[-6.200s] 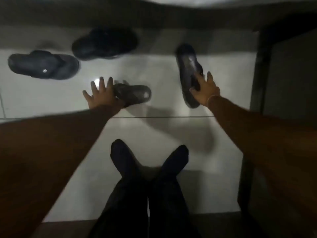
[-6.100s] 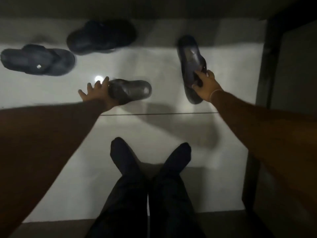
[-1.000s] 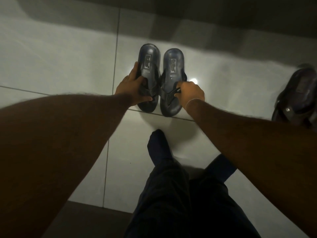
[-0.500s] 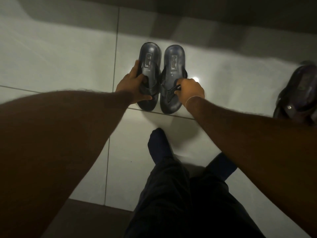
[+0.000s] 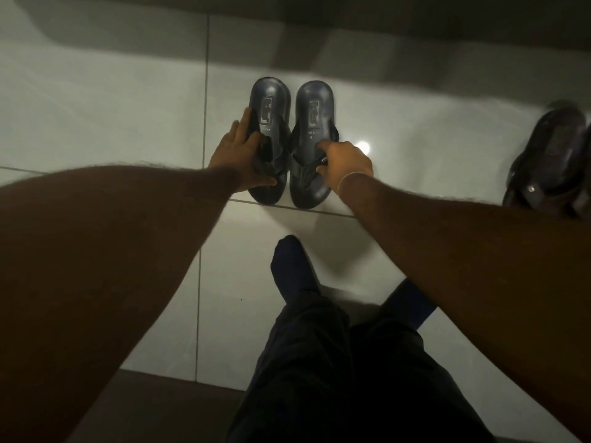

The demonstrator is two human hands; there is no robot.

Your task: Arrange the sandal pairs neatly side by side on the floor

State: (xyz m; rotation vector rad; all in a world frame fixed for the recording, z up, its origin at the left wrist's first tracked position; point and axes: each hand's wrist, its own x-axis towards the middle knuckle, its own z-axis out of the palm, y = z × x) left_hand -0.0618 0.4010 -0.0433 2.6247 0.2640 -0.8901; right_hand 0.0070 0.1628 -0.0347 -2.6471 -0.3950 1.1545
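Two dark sandals lie side by side on the pale tiled floor, heels pointing away from me. My left hand grips the left sandal by its left edge and strap. My right hand holds the strap of the right sandal. The two sandals nearly touch, with their toe ends on a tile joint. Another dark sandal pair lies at the right edge, partly cut off by the frame.
My legs in dark trousers and dark socks stretch out just below the sandals. A bright light spot reflects on the tile by my right hand. Shadowed floor runs along the top; a darker strip lies bottom left.
Six seconds ago the sandals lay scattered and each hand reached for one. Now that pair sits together. In the last second both hands have stayed on the sandals, which barely shifted.
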